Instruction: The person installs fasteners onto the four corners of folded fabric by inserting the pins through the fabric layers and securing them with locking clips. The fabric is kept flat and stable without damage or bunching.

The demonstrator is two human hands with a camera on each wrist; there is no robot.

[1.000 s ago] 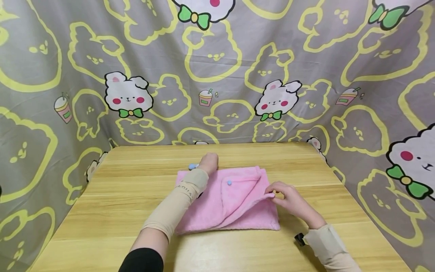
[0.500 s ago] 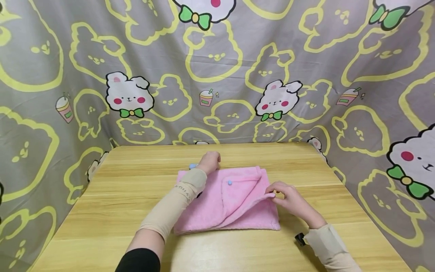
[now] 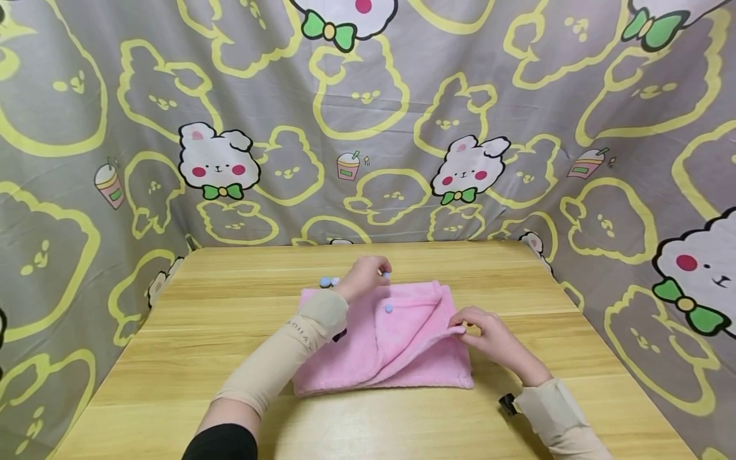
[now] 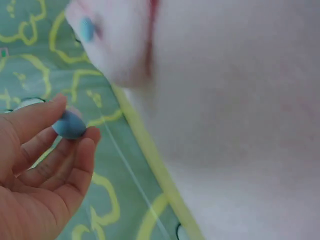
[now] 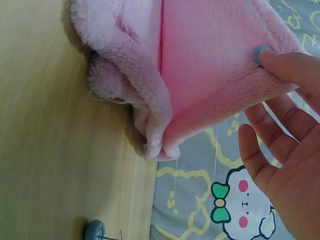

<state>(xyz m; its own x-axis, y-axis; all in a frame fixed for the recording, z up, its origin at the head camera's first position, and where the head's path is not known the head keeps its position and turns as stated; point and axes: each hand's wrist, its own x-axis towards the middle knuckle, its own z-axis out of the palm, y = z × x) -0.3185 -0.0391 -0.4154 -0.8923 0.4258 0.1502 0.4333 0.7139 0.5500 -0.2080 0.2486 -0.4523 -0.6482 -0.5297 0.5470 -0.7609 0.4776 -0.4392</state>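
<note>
A folded pink plush cloth lies on the table, with a blue round cap on its turned-back flap. My left hand is raised over the cloth's far edge. Between its thumb and fingers it pinches a small blue round cap; the other fingers are loosely bent. My right hand holds the flap's corner up at the cloth's right side. In the right wrist view its thumb presses a blue cap at the cloth's edge, while the fingers behind are partly hidden.
Small blue round pieces lie on the wooden table beyond the cloth. A blue disc with a thin pin lies on the table in the right wrist view. A patterned grey curtain surrounds the table's back and sides.
My left hand has moved right and turned from the table behind the cloth, bringing the blue cap in its fingertips into view. The right hand and the cloth stay put.
</note>
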